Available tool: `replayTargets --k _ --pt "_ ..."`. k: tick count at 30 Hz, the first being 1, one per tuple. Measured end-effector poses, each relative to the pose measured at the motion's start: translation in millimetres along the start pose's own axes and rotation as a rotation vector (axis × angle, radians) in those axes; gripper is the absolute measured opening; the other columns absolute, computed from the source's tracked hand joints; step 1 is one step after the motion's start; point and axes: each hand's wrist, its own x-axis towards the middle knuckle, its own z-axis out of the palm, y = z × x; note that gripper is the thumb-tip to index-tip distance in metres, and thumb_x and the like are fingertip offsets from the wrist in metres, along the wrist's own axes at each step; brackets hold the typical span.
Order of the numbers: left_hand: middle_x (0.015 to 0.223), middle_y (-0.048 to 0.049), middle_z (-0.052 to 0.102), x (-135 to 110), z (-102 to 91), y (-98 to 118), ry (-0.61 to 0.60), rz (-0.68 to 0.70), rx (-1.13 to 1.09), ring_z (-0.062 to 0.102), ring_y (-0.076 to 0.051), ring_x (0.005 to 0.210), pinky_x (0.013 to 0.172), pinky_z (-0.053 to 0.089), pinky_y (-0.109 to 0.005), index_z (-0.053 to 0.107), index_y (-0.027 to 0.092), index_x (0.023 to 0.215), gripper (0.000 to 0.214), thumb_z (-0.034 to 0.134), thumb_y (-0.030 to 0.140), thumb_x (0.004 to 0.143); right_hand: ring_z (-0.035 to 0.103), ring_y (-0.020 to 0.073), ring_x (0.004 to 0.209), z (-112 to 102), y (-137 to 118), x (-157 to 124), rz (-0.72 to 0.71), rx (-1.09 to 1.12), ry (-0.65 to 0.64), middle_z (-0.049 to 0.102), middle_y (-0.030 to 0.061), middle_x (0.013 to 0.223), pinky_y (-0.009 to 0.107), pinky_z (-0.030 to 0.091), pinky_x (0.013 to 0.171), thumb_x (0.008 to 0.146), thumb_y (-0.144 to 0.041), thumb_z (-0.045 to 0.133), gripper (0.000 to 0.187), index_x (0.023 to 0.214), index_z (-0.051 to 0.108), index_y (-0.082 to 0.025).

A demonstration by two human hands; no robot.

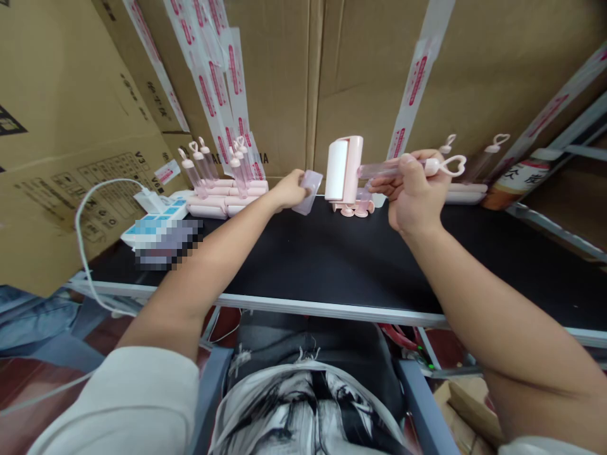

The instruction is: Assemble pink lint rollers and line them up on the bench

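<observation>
My right hand [410, 193] is closed around the clear pink handle of a lint roller [345, 169]. The roller's white head points left, and its heart-shaped loop sticks out past my fingers on the right. Between the fingers of my left hand [288, 191] is a translucent pinkish plastic cover [309, 192], held a little left of the roller head and apart from it. Behind and below the roller, some small pink parts [355, 208] stand on the black table [332, 265], partly hidden by the roller head.
Several lint rollers [227, 189] stand upright at the back left, with more rollers [465, 193] behind my right hand. A bottle [519, 177] is at the far right. A white power strip [159, 221] with a cable lies at left. Cardboard [275, 82] walls the back.
</observation>
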Motion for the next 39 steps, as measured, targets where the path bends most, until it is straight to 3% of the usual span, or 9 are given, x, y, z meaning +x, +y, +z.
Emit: replayTargets --k 3,7,10,14,22,27,32,37,39 --pt "0.135 -0.0142 0.077 -26 -7.2 -14 -0.079 0.032 -0.678 0.078 -0.026 0.113 0.107 0.063 -0.050 0.056 0.020 0.151 0.048 0.065 0.028 0.105 0.070 0.0176 0.058 0 1 -5 -0.010 -0.040 -0.073 0.077 -0.0045 0.086 0.036 0.059 0.051 0.093 -0.054 0.084 0.038 0.096 0.053 -0.033" --pt "0.122 -0.0087 0.080 -48 -1.0 -32 -0.258 0.102 -1.044 0.080 -0.022 0.102 0.108 0.063 -0.052 0.063 0.023 0.140 0.046 0.079 0.035 0.099 0.075 0.0176 0.058 3 3 -14 -0.051 -0.042 -0.143 0.075 -0.0055 0.082 0.033 0.062 0.051 0.091 -0.059 0.084 0.043 0.098 0.053 -0.031" --pt "0.124 -0.0085 0.080 -52 8.7 -33 -0.274 0.116 -1.066 0.080 -0.023 0.105 0.108 0.063 -0.053 0.064 0.024 0.140 0.050 0.085 0.038 0.096 0.077 0.0193 0.060 5 4 -19 -0.070 -0.084 -0.165 0.076 -0.0040 0.079 0.032 0.064 0.051 0.090 -0.059 0.086 0.043 0.096 0.055 -0.030" --pt "0.135 -0.0098 0.077 -50 17.5 -28 -0.185 0.134 -1.048 0.077 -0.027 0.118 0.109 0.063 -0.054 0.063 0.025 0.145 0.055 0.084 0.043 0.097 0.078 0.0206 0.060 2 5 -20 -0.092 -0.150 -0.173 0.073 -0.0045 0.071 0.031 0.064 0.051 0.088 -0.061 0.088 0.044 0.092 0.057 -0.029" --pt "0.146 -0.0148 0.073 -49 16.3 -27 -0.100 0.173 -0.959 0.072 -0.035 0.136 0.117 0.059 -0.058 0.048 0.026 0.164 0.083 0.085 0.050 0.093 0.076 0.0207 0.056 1 4 -18 -0.084 -0.160 -0.157 0.063 -0.0076 0.061 0.032 0.065 0.052 0.089 -0.060 0.088 0.045 0.090 0.055 -0.029" --pt "0.141 -0.0147 0.075 -58 11.5 -21 -0.140 0.105 -0.884 0.075 -0.035 0.130 0.106 0.064 -0.055 0.051 0.028 0.163 0.078 0.083 0.051 0.096 0.073 0.0204 0.053 3 3 -23 0.011 -0.136 -0.162 0.067 -0.0056 0.065 0.035 0.065 0.050 0.087 -0.057 0.091 0.043 0.092 0.058 -0.030" --pt "0.142 -0.0141 0.077 -63 18.7 -15 -0.198 0.121 -0.870 0.075 -0.033 0.129 0.105 0.064 -0.047 0.050 0.027 0.166 0.081 0.082 0.051 0.096 0.072 0.0209 0.054 10 10 -32 0.077 -0.101 -0.201 0.069 -0.0047 0.067 0.039 0.067 0.054 0.082 -0.061 0.095 0.047 0.093 0.061 -0.030" --pt "0.153 -0.0133 0.073 -65 24.4 -8 -0.330 0.144 -0.921 0.073 -0.031 0.136 0.111 0.060 -0.043 0.055 0.025 0.165 0.074 0.080 0.045 0.098 0.068 0.0175 0.055 20 12 -45 0.100 -0.155 -0.381 0.071 -0.0024 0.072 0.034 0.064 0.051 0.077 -0.064 0.097 0.049 0.093 0.069 -0.027" --pt "0.154 -0.0122 0.072 -66 24.2 -4 -0.288 0.101 -0.919 0.073 -0.029 0.134 0.111 0.059 -0.042 0.057 0.025 0.163 0.065 0.074 0.039 0.101 0.071 0.0184 0.064 23 13 -49 0.071 -0.148 -0.426 0.076 -0.0014 0.081 0.035 0.066 0.058 0.076 -0.060 0.098 0.046 0.097 0.073 -0.028"
